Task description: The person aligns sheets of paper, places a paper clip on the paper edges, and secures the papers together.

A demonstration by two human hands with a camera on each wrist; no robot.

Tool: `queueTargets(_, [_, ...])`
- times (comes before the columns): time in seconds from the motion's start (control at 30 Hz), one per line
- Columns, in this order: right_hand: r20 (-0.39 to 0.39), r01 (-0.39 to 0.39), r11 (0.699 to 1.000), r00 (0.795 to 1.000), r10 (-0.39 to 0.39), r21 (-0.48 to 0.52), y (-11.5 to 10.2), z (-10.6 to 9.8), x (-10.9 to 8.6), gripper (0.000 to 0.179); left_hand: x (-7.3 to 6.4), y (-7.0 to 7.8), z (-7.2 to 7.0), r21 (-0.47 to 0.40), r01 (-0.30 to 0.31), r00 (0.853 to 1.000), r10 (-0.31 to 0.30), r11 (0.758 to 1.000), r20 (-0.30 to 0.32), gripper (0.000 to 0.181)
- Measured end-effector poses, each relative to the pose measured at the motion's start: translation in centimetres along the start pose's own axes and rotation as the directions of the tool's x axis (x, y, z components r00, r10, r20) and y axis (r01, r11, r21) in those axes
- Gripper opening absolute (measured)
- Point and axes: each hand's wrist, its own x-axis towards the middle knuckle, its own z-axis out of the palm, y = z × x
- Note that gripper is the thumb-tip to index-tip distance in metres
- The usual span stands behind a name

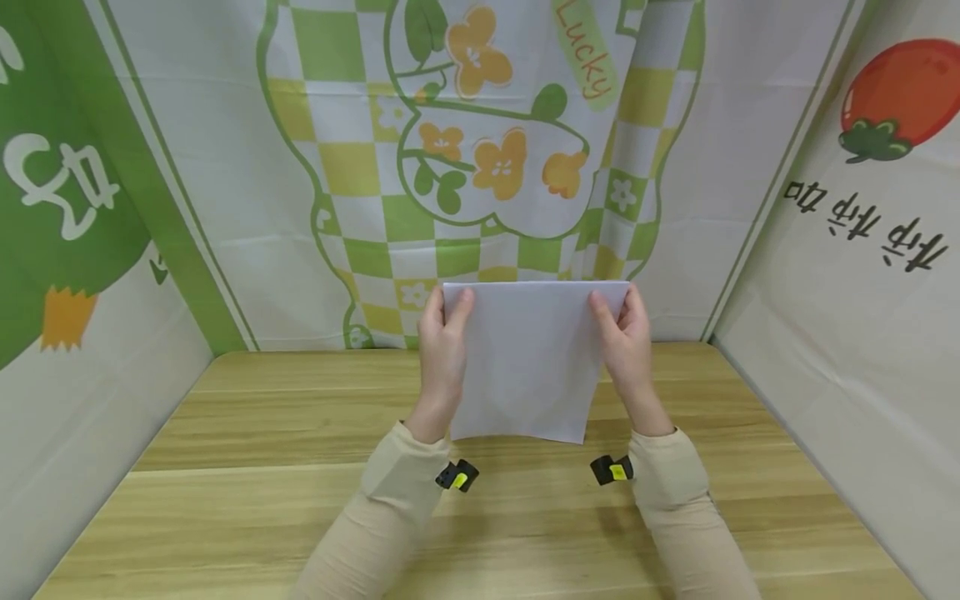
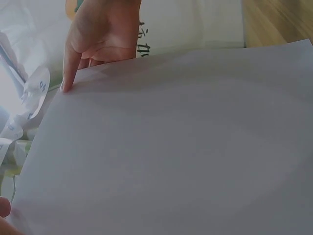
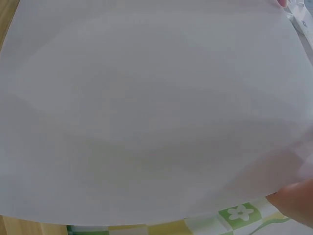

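Note:
A plain white sheet of paper (image 1: 528,358) hangs upright between both hands, its lower edge slightly curved above the table. My left hand (image 1: 444,354) pinches the upper left corner, thumb on the near face and fingers behind. At the upper right corner my right hand (image 1: 624,337) pinches in the same way. The paper (image 2: 171,142) fills most of the left wrist view, where the right hand (image 2: 100,36) grips its far edge. In the right wrist view the sheet (image 3: 146,107) covers nearly everything, and part of the right hand (image 3: 296,200) shows at the lower right.
A wood-grain table (image 1: 262,467) lies beneath the hands. Behind it hangs a green and yellow checkered curtain (image 1: 348,167) with orange flowers. Printed fabric walls stand at the left (image 1: 97,400) and right (image 1: 832,333). Each sleeve cuff has a black wrist device (image 1: 457,475) beside it.

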Motion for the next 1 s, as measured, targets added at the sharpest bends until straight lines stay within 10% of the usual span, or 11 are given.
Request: queueTargets(1.0, [-0.17, -0.035, 0.999, 0.985, 0.038, 0.025, -0.8, 1.0, 0.8, 0.015, 1.1, 0.6, 1.0, -0.002, 0.042, 0.995, -0.042, 0.999, -0.095, 0.024])
